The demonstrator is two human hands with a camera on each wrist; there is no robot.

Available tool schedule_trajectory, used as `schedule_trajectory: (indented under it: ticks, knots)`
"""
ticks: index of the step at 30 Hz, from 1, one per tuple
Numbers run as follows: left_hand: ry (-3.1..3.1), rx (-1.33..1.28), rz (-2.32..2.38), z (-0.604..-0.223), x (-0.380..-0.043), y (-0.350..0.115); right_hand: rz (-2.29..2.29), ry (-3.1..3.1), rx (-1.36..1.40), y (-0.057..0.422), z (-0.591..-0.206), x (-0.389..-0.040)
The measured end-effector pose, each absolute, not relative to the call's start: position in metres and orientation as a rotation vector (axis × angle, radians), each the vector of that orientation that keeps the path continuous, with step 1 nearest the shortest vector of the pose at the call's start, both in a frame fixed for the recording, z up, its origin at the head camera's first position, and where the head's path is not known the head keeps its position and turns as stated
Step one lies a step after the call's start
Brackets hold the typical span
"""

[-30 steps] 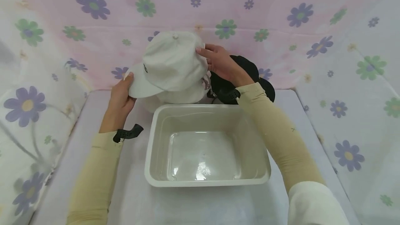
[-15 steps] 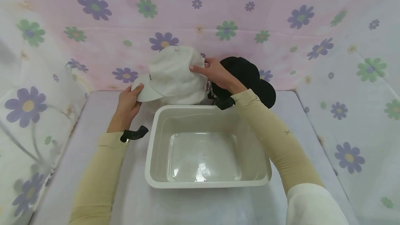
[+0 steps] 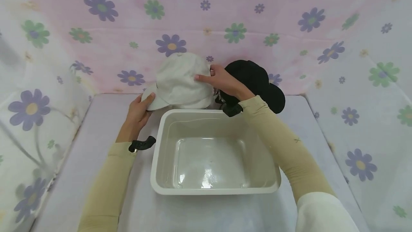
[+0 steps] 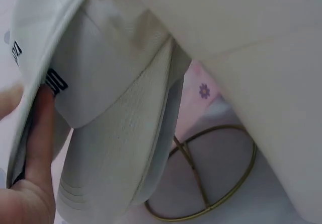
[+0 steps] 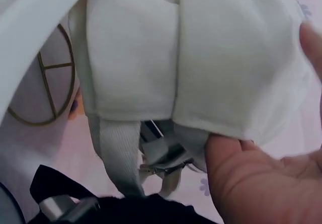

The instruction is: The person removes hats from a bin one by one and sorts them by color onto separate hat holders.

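Note:
Both hands hold a white cap (image 3: 183, 78) at the back of the table. My left hand (image 3: 136, 114) pinches its brim, thumb on top and fingers underneath. The right hand (image 3: 225, 80) grips the cap's rear edge, with fingers tucked under the hem in the right wrist view. Directly beneath sits another white cap (image 4: 110, 138) with dark lettering, and a further pale brim (image 4: 168, 133) shows under that one. Webbing straps (image 5: 121, 153) with a metal buckle hang at the back of the caps.
A black cap (image 3: 249, 78) stands right of the white ones, partly behind the right hand. In front lies a deep beige plastic basin (image 3: 212, 191). A gold wire stand (image 4: 194, 168) with a round base is under the white caps. Flowered cloth (image 3: 257, 17) walls the back and sides.
The white cap has come down onto the caps below and shifted a little right. Both hands have lowered with it, keeping hold. More of the black cap shows.

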State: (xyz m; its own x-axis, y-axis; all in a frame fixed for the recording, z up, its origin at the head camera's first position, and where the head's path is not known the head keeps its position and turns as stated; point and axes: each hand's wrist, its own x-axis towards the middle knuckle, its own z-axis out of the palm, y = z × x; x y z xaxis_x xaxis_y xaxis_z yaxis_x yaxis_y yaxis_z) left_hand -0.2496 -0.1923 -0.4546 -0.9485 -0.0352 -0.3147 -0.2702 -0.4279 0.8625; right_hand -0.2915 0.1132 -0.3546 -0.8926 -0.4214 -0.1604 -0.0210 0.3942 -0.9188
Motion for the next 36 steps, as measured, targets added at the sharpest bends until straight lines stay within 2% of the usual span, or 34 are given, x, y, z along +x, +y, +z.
schedule_trajectory:
  ticks: [5, 17, 36]
  knots:
    - [1.676, -0.316, 2.425, -0.459, -0.242, -0.194, -1.548, 2.186, -0.437, 0.116, -0.358, -0.288]
    - [2.076, -0.326, 2.196, -0.492, -0.236, -0.185, -1.106, 2.539, -0.513, 0.115, -0.372, -0.275]
    - [1.768, -0.454, 2.357, -0.492, -0.256, -0.187, -1.082, 2.539, -0.456, 0.111, -0.373, -0.282]
